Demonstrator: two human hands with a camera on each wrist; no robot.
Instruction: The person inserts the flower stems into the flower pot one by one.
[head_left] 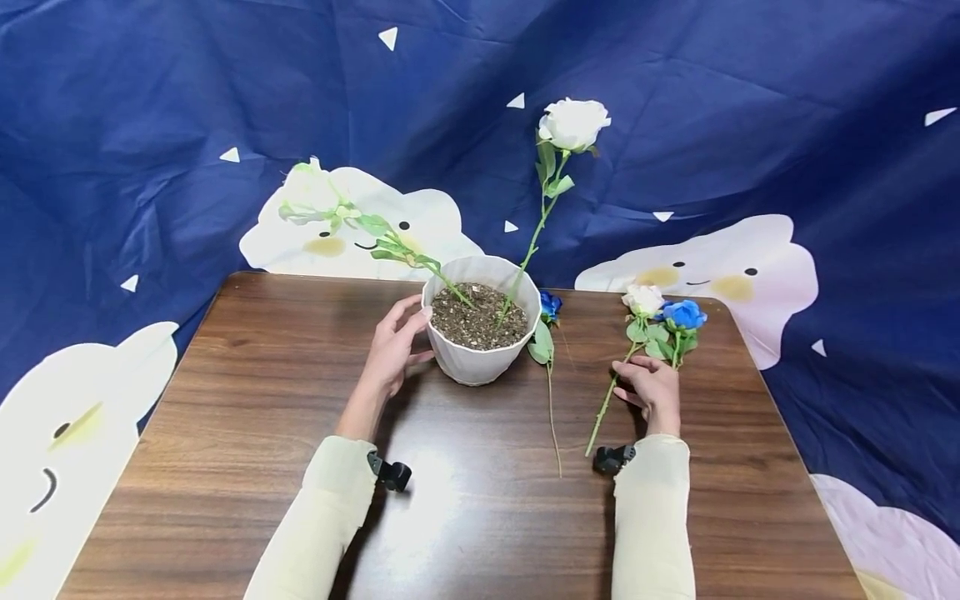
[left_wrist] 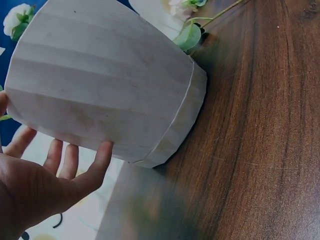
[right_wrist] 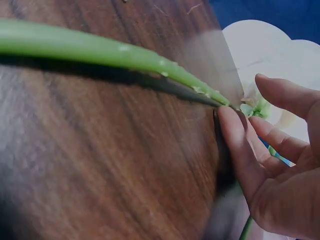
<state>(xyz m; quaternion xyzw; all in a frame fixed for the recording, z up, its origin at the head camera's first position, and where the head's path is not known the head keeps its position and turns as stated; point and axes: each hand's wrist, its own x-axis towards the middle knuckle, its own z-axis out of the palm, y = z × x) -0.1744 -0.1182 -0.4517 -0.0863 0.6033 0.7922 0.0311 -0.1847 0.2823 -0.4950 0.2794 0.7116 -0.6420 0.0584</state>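
My left hand (head_left: 392, 346) rests against the left side of the white flower pot (head_left: 480, 364), its fingertips spread on the ribbed wall and its thumb near the rim. Two white roses stand in the soil (head_left: 480, 321): one rose (head_left: 573, 125) nearly upright, the other rose (head_left: 309, 193) leaning far left. My right hand (head_left: 651, 390) is low over the table at a lying white rose (head_left: 643, 300). In the right wrist view its fingers are apart, a fingertip right at the green stem (right_wrist: 125, 55). A blue rose (head_left: 684, 315) lies alongside, its lower stem hidden by this hand.
Another blue rose (head_left: 550, 306) lies just right of the pot, its thin stem (head_left: 553, 417) pointing toward me. Everything stands on a brown wooden table (head_left: 247, 400). Behind its far edge hangs a dark blue cloth (head_left: 450, 100) with cloud faces.
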